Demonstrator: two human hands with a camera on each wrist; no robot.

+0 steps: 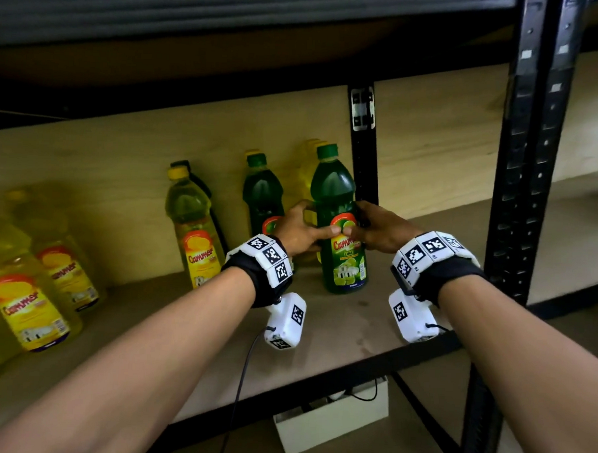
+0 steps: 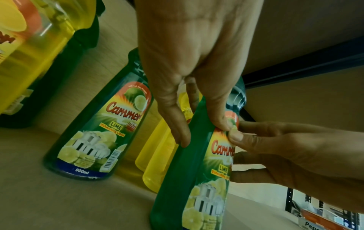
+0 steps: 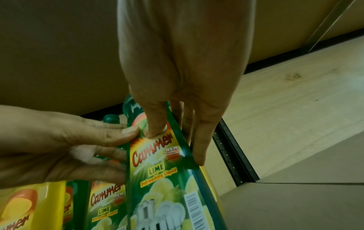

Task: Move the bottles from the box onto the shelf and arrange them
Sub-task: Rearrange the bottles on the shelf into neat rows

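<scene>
With both thumbs meeting on its label, my left hand [image 1: 299,231] and right hand [image 1: 376,233] wrap the green bottle [image 1: 340,224] standing on the shelf [image 1: 338,324] by the black upright [image 1: 362,150], I judge to square its face forward. It reads "Cammer LIME Dishwashing Liquid"; a second green bottle [image 2: 98,132] behind shows "900ml".

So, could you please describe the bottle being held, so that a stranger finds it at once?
Look at the wooden shelf, near the black upright post at its back. The green lime bottle stands nearest that post. Unlike the other green bottle behind it, both hands, left and right, hold it.
</scene>
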